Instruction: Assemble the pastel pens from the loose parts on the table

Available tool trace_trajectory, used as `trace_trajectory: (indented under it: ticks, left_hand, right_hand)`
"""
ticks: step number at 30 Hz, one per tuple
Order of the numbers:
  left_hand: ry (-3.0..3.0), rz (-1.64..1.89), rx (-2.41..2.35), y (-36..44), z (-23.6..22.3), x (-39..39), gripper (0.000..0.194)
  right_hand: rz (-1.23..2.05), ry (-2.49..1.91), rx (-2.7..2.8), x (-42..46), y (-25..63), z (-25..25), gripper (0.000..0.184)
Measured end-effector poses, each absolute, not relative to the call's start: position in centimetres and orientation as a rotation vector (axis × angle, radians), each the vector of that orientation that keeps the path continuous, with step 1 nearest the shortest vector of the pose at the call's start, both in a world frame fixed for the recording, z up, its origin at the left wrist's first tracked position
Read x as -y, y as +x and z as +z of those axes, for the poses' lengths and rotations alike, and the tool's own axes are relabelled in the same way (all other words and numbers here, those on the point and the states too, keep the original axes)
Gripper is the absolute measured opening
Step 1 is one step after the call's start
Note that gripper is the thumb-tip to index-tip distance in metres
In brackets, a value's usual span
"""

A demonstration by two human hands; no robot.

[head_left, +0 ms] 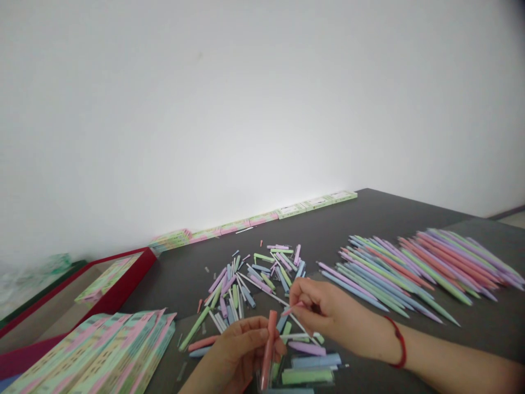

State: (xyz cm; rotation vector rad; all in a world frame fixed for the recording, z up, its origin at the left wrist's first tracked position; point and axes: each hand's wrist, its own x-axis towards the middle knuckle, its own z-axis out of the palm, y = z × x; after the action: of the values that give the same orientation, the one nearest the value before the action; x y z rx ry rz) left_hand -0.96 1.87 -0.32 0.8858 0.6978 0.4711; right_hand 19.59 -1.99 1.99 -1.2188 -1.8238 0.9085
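My left hand [235,353] is closed around a salmon-pink pen barrel [268,345], held nearly upright at the lower middle. My right hand [328,314], with a red cord on its wrist, pinches a small pink pen part [296,308] next to the barrel's top. Both hands hover over a loose heap of pastel pen parts [254,282] on the dark table [369,219]. A row of assembled pastel pens [414,271] lies to the right of my right hand.
Stacked pastel pen boxes [102,358] lie at the lower left. A red-edged tray [131,279] holds another box. More boxes [262,219] line the white wall at the table's back edge.
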Motion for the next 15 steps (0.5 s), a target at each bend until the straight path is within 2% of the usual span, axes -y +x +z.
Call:
trace_trajectory:
  ticks: [10, 15]
  left_hand:
    - [1.002, 0.447, -0.730, -0.76, -0.71, -1.71, 0.011]
    - [1.109, 0.434, -0.766, -0.80, -1.31, -1.65, 0.015]
  right_hand:
    - [0.949, -1.234, 1.940, 2.33, 19.66, 2.09, 0.005]
    - [0.813, -1.293, 2.032, 2.27, 19.93, 2.11, 0.005]
